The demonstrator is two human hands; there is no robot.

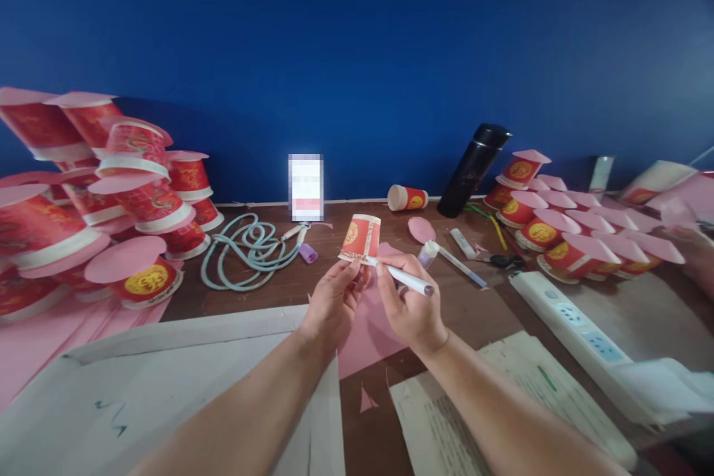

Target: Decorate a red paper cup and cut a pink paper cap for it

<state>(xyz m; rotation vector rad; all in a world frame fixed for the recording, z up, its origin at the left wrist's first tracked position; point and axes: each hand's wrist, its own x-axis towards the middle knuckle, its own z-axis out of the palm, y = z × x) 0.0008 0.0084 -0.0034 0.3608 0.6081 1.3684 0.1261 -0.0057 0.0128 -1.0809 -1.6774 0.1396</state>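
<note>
In the middle of the head view, my left hand [335,303] pinches a red paper cup [362,236] with gold decoration near its lower rim. My right hand [413,305] is closed around a white marker [406,280], whose tip meets the cup's lower rim; its dark end points right. Brown marks run along that rim beside the tip. Pink paper [371,335] lies under both hands. Just beyond my right hand are a pink paper disc [421,230] and a small white-capped glue stick [428,253].
Stacked red cups with pink tops [139,201] rise at the left, more [580,234] at the right. A coiled blue cable [251,253], a tilted black flask [474,169], a cup on its side [408,198], a power strip [574,327] and printed sheets [502,394] surround the hands.
</note>
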